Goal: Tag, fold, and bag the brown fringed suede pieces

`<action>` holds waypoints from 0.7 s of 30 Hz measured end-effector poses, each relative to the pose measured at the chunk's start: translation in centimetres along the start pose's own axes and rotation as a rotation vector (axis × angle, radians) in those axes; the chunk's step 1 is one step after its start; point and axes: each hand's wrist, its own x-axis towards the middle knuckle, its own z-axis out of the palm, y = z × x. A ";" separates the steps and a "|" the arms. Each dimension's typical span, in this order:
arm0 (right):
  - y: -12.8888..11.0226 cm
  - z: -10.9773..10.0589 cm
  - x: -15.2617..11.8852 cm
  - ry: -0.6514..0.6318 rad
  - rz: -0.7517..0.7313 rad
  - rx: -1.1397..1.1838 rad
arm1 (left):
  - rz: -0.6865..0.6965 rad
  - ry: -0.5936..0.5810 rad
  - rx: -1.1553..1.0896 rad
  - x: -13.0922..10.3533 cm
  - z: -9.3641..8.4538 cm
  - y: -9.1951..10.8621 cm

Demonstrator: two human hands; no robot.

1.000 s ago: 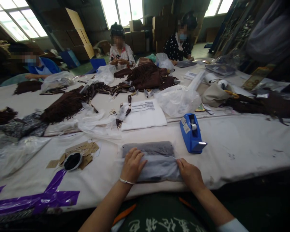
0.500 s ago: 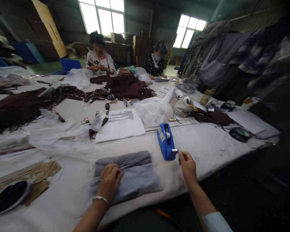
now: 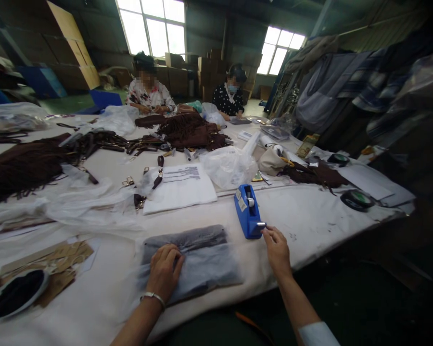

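Note:
A folded grey item in a clear plastic bag (image 3: 209,266) lies near the table's front edge. My left hand (image 3: 165,269) rests on its left part, palm down with the fingers loosely bent and holding nothing. Just beyond the bag's right corner stands a blue tape dispenser (image 3: 248,214). My right hand (image 3: 277,247) is at the dispenser's front end, thumb and fingertips pinched together beside the cutting edge. Whatever is between those fingertips is too small to make out.
White sheets (image 3: 180,187) and a clear plastic bag (image 3: 229,166) lie beyond the dispenser. Brown fringed items (image 3: 191,127) cover the table's middle. A black bowl (image 3: 18,293) is at left, tape rolls (image 3: 357,199) at right. Two people sit across the table.
My right hand has shifted slightly left and down at the dispenser's front end. My left hand stays on the bagged item. Across the table, one person's hands have moved a little.

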 end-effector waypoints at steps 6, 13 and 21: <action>-0.7 -0.5 2.5 -0.052 0.019 0.026 | 0.003 -0.006 0.001 0.2 -0.1 0.2; -3.4 0.7 1.9 -0.119 -0.020 0.146 | -0.005 0.010 -0.002 0.0 -0.2 0.2; 0.4 -1.4 -0.9 -0.002 0.054 -0.037 | -0.067 -0.012 -0.023 -0.2 -0.5 0.6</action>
